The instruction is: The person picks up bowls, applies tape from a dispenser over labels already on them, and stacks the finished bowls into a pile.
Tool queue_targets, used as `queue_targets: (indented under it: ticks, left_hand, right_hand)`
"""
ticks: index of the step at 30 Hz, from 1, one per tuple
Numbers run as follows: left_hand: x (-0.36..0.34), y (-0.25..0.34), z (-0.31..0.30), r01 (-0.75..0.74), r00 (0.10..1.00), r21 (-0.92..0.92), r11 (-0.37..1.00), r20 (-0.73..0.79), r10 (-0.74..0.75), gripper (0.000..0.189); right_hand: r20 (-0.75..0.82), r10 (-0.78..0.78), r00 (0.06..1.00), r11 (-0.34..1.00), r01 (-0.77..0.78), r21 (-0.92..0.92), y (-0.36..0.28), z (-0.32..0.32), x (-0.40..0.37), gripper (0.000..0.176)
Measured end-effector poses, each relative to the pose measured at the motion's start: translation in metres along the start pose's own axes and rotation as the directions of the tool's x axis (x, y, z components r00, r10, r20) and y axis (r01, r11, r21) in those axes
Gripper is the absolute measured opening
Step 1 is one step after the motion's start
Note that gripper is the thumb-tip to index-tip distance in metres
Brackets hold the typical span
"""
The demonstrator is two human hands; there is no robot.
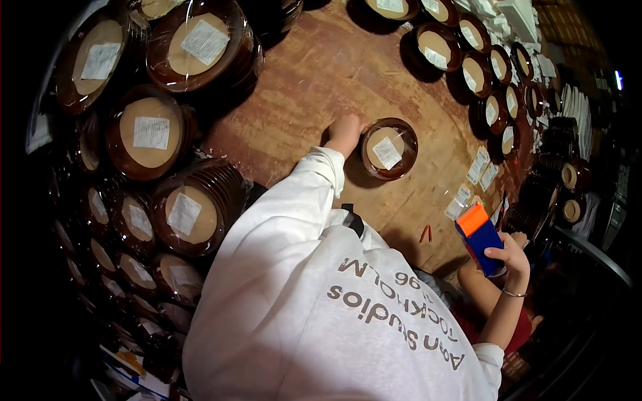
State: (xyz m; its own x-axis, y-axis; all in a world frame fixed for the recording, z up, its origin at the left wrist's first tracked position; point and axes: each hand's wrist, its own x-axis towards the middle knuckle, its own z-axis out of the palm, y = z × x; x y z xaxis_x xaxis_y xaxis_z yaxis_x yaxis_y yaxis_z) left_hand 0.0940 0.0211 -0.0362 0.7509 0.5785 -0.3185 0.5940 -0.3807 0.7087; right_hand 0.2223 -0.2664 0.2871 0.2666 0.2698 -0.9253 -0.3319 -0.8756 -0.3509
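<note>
Light: bright in the middle, from above | Edges: black corners, round fisheye bend | Shadows: dark patches beside the bowls (409,137) on the tabletop (314,73) | Glare: shiny spots on plastic wrap (231,40), upper left | Blur: far right is dim and fuzzy

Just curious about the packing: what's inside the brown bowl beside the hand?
Inside the brown bowl by the left hand, a tan insert with a white label shows; anything beneath it is covered.

Glossy bowl (409,143) (paper label (387,152)), worn wooden table (321,73)
</note>
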Motion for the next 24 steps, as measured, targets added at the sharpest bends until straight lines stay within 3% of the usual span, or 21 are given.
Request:
queue_targets:
  ticks: [3, 5, 6, 7, 8, 9, 14, 16, 17, 19, 20, 22, 23, 24]
  left_hand:
    - [0.011, -0.003, -0.001, -0.023, 0.997, 0.114, 0.993, 0.081, 0.014, 0.029]
    - [0.011, 0.005, -0.012, -0.147, 0.986, 0.302, 0.942, 0.124, 0.115, 0.023]
    - [0.01, 0.007, -0.013, -0.162, 0.983, 0.307, 0.938, 0.13, 0.128, 0.023]
    - [0.006, 0.009, -0.012, -0.161, 0.986, 0.029, 0.986, -0.029, 0.162, 0.025]
    - [0.005, 0.011, -0.012, -0.193, 0.972, -0.25, 0.949, -0.183, 0.149, 0.028]
    - [0.013, -0.009, 0.018, 0.046, 0.99, -0.691, 0.721, 0.127, 0.059, 0.034]
    - [-0.015, 0.006, 0.012, -0.061, 0.991, -0.63, 0.774, 0.051, 0.12, 0.047]
    - [-0.022, 0.013, 0.017, 0.106, 0.987, -0.786, 0.608, 0.159, 0.034, 0.052]
    - [-0.022, 0.013, 0.021, 0.102, 0.985, -0.784, 0.613, 0.164, 0.046, 0.052]
    - [-0.021, 0.01, 0.023, 0.246, 0.959, -0.86, 0.447, 0.282, 0.014, 0.059]
    - [-0.021, 0.007, 0.023, 0.247, 0.957, -0.853, 0.459, 0.29, 0.024, 0.059]
    - [-0.028, 0.022, 0.004, 0.443, 0.89, -0.802, 0.402, 0.447, -0.089, 0.048]
    - [-0.043, 0.038, -0.007, -0.035, 0.999, -0.623, 0.782, -0.003, 0.042, 0.042]
    - [-0.071, 0.058, -0.031, -0.42, 0.865, -0.151, 0.895, -0.366, 0.344, 0.038]
  right_hand:
    - [-0.013, 0.01, 1.0, 1.0, -0.01, 0.008, 0.008, -0.003, 0.003, 0.038]
    - [-0.049, 0.002, 0.999, 1.0, -0.002, 0.011, 0.013, -0.001, 0.004, 0.033]
    - [-0.055, -0.002, 0.998, 1.0, 0.003, 0.025, 0.014, 0.002, 0.005, 0.033]
    - [-0.057, -0.006, 0.998, 1.0, 0.005, -0.014, 0.014, 0.004, 0.008, 0.032]
    - [-0.06, -0.011, 0.998, 0.999, 0.008, -0.048, 0.015, 0.004, 0.011, 0.031]
    - [-0.057, -0.002, 0.998, 0.999, 0.0, -0.051, 0.018, 0.003, 0.015, 0.03]
    - [-0.095, 0.027, 0.995, 0.984, -0.043, -0.172, 0.04, -0.006, 0.04, 0.035]
    - [-0.151, 0.014, 0.988, 0.97, -0.05, -0.238, 0.031, 0.001, 0.04, 0.036]
    - [-0.159, 0.012, 0.987, 0.973, -0.049, -0.227, 0.031, 0.0, 0.041, 0.036]
    - [-0.132, 0.003, 0.991, 0.987, -0.025, -0.162, 0.035, 0.0, 0.043, 0.038]
    - [-0.079, 0.037, 0.996, 0.998, -0.041, -0.047, 0.036, 0.0, 0.044, 0.04]
    - [-0.105, 0.022, 0.994, 0.996, -0.03, -0.081, 0.046, -0.006, 0.052, 0.04]
    - [-0.069, 0.021, 0.997, 0.999, -0.024, -0.029, 0.05, -0.009, 0.055, 0.04]
    - [-0.083, -0.024, 0.996, 0.998, 0.019, -0.065, 0.053, -0.011, 0.059, 0.04]
